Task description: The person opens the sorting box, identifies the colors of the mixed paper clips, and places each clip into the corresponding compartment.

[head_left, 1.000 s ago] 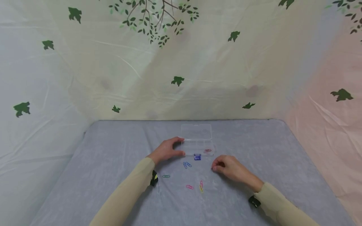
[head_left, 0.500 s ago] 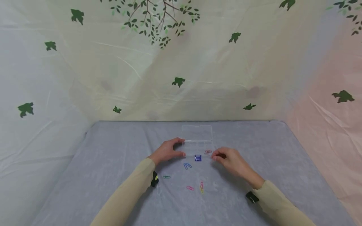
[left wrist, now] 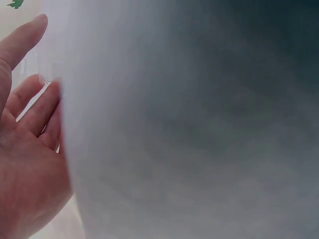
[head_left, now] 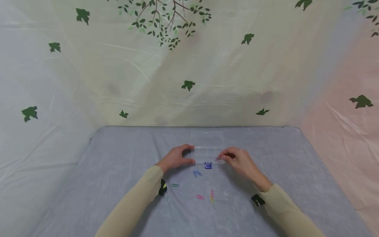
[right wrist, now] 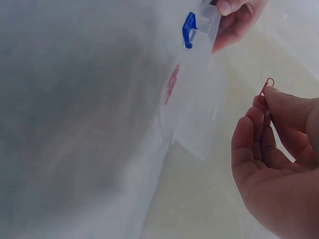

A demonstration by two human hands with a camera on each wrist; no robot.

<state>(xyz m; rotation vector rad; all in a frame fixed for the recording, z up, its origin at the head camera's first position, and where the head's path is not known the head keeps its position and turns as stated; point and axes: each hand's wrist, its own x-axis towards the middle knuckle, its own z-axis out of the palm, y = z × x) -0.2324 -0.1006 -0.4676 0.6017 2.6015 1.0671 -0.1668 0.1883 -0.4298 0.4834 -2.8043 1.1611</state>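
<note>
A clear plastic compartment box (head_left: 202, 154) lies on the table with its lid (head_left: 207, 139) raised at the back. My left hand (head_left: 175, 158) grips the box's left end, thumb at the front edge and fingers at the back. Between thumb and fingertips, my right hand (head_left: 241, 164) pinches a red paper clip (right wrist: 269, 81) over the right front compartment. Red shows inside the box in the right wrist view, from a paper clip (right wrist: 172, 84) seen through the wall. A blue latch (head_left: 208, 165) sits at the front of the box.
Nearer the body lie two blue paper clips (head_left: 197, 173), a green paper clip (head_left: 175, 185) and a pink one (head_left: 199, 197). A yellow paper clip (head_left: 212, 199) overlaps another pink clip (head_left: 212, 192). A grey cloth (head_left: 124, 148) covers the table; a patterned curtain (head_left: 142, 98) hangs behind.
My right hand has moved forward and slightly left with the red paper clip, from in front of the box to over its right compartment. My left hand stays on the box.
</note>
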